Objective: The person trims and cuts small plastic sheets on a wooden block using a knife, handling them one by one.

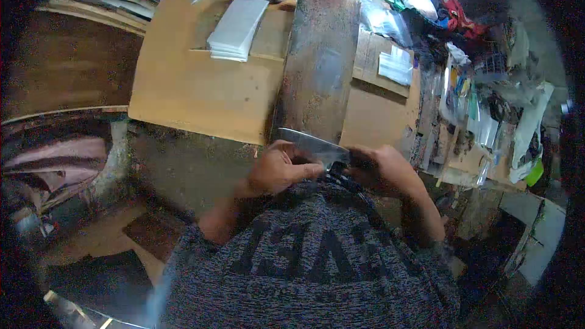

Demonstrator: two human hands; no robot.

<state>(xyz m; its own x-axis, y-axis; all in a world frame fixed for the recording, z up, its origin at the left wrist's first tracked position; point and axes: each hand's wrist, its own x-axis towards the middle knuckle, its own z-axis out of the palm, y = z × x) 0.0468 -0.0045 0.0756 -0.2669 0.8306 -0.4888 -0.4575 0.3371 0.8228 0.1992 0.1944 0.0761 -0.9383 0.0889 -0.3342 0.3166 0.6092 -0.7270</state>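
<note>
Close to my body, a thin, greyish, see-through flat sheet (pixel 314 144) with a bright upper edge spans the gap between my hands. My left hand (pixel 281 167) is closed on its left end, thumb and fingers bent inward. At the other end my right hand (pixel 381 167) is closed on it, its fingertips in shadow. Just beyond the sheet lies a long dark wooden board (pixel 320 67), running away from me. A small dark item with a shiny spot shows below the sheet between the hands; I cannot make out what it is.
Brown cardboard (pixel 201 100) lies under and beside the board. On it rests a stack of white sheets (pixel 237 27) at left. Clear plastic pieces (pixel 396 66) lie at right. Cloths (pixel 420 0) and a cluttered tray (pixel 475 109) fill the far right side.
</note>
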